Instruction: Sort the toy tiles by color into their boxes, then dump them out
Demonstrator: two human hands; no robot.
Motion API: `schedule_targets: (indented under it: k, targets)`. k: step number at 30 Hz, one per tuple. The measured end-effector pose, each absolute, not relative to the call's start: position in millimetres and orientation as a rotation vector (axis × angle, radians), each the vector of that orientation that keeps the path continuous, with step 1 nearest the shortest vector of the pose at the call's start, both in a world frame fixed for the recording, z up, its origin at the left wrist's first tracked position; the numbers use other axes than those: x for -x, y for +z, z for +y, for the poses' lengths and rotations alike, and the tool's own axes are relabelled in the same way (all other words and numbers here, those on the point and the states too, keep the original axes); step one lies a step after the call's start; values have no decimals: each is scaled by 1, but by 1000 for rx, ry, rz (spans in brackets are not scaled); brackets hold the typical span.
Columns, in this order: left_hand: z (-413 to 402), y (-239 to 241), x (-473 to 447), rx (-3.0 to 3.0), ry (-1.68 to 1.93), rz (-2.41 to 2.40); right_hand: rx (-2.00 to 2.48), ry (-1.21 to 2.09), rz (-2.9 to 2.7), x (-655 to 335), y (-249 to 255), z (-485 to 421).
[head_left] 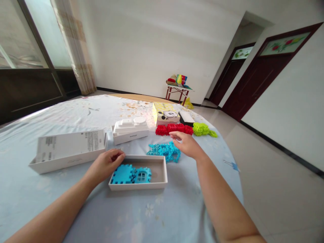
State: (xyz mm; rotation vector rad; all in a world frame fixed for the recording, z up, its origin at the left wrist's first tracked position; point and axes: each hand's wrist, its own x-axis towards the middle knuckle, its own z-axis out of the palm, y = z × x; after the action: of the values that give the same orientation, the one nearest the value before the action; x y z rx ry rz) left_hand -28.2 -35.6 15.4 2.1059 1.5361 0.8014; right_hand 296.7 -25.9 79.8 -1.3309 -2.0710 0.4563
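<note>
Close in front of me is an open white box [154, 186] with blue interlocking building pieces [123, 174] lying in its left part, one of them a window piece [142, 176]. My left hand [106, 163] is closed at the box's far left corner, its curled fingers on the rim. A loose heap of blue building pieces [165, 151] lies on the cloth just beyond the box. Over the right side of that heap hovers my right hand [186, 144], open and holding nothing, fingers stretched toward the red building pieces [174, 129].
Left of the box stands a printed white box [72, 148]; behind, another holds stacked white pieces [130, 125]. A yellow cartoon box [165, 114], a black-and-white box [186, 118] and green building pieces [204, 129] are farther back. The round table's cloth [141, 219] has flowers.
</note>
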Motion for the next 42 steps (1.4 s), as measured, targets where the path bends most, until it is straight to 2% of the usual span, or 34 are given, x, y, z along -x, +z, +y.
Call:
schedule_targets:
  k: [7, 15, 33, 42]
  targets:
    - [-34, 14, 31, -2097, 779, 1532, 1714, 359, -2218, -326, 64, -16]
    - [-33, 13, 32, -2102, 758, 1515, 1766, 173, -2415, -302, 54, -20]
    - [-33, 12, 34, -2133, 756, 1503, 1825, 53, -2470, -291, 50, -24]
    - [-31, 9, 33, -2101, 775, 1505, 1842, 228, -2039, -327, 57, -7]
